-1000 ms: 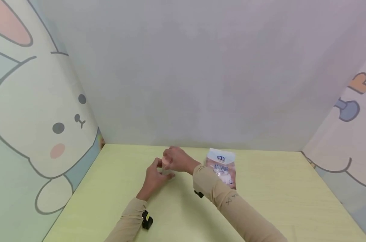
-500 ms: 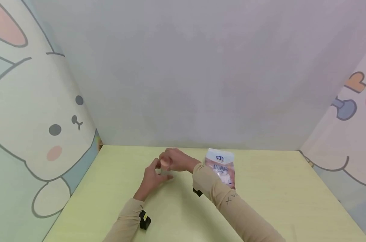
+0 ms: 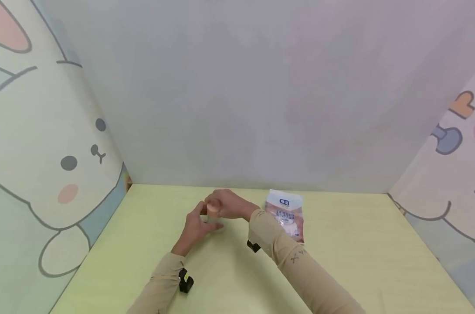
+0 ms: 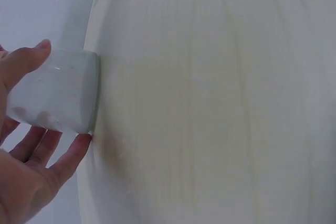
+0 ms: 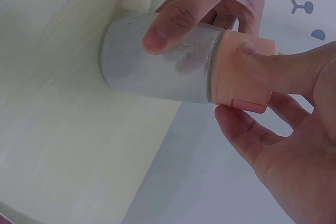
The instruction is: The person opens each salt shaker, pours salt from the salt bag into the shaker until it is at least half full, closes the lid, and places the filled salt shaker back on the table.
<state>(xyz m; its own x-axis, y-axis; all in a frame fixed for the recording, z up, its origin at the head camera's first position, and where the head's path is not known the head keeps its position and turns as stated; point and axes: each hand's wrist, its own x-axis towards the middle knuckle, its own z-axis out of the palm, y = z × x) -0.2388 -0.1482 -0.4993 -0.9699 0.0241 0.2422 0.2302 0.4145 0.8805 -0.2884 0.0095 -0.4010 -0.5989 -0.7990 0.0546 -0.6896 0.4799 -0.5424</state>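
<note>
Head camera: worn high, facing forward and down; widest and farthest view, takes in counter (image 3: 359, 261) and back wall (image 3: 237, 96). Left wrist camera: close in, low, rolled (counter fills the right of the frame). Right wrist camera: also close, rolled the other way, counter at frame left, part of the rabbit print (image 5: 308, 7) behind. All three share the jar (image 5: 157, 72).
</note>
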